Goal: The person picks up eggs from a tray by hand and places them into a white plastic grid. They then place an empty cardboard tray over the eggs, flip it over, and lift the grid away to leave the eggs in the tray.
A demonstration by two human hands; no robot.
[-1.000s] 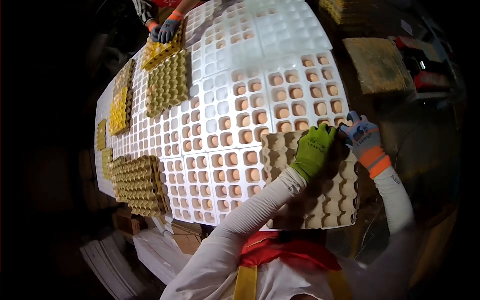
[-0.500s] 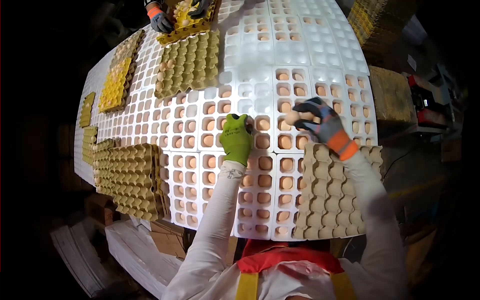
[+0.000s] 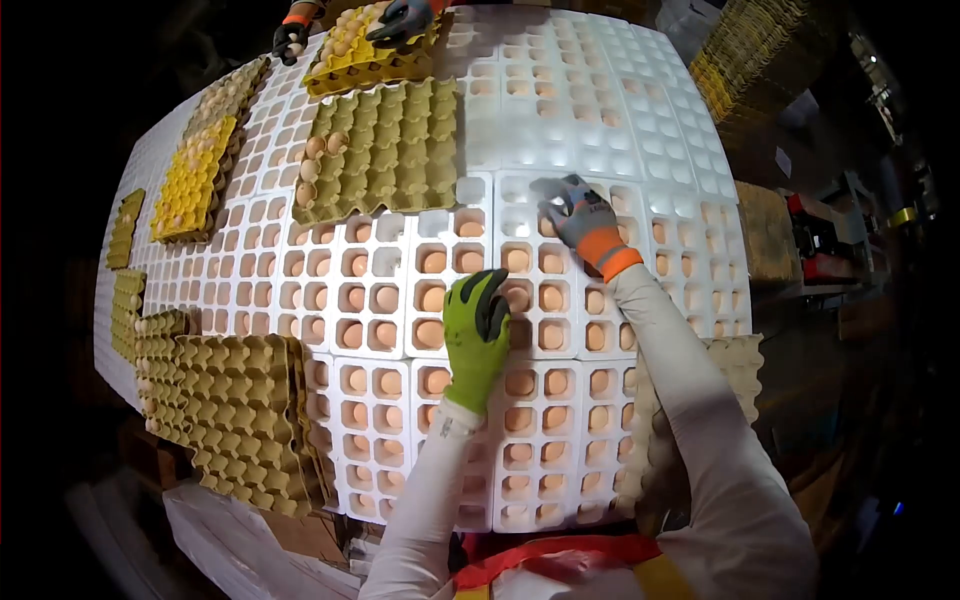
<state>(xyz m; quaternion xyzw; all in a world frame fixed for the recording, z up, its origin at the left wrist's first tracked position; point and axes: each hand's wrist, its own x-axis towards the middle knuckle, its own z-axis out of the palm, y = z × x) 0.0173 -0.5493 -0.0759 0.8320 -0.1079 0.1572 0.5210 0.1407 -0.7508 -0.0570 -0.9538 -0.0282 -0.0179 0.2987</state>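
Observation:
My left hand [image 3: 477, 335], in a green glove with black fingertips, is over the white foam egg trays [image 3: 496, 400] with its fingers curled in. What it holds, if anything, is hidden. Beside its fingertips an egg [image 3: 516, 298] sits in a cell. Farther forward and to the right, my right hand [image 3: 582, 222] wears a grey glove with an orange cuff. Its fingers are bent down round an egg [image 3: 547, 229] at a cell of the same tray, mostly covered by the glove. Brown eggs fill most nearby cells.
A grey pulp tray [image 3: 738, 365] lies under my right forearm. An olive pulp tray [image 3: 395, 150] with several eggs lies ahead. Stacked pulp trays [image 3: 235, 400] stand at left. At the far side a co-worker's gloved hands [image 3: 400, 22] work by a yellow egg tray [image 3: 360, 65].
My right hand has moved left and forward across the foam trays with an egg. My left hand's fingers have turned right. The view has shifted, and a co-worker's hand has left the yellow tray.

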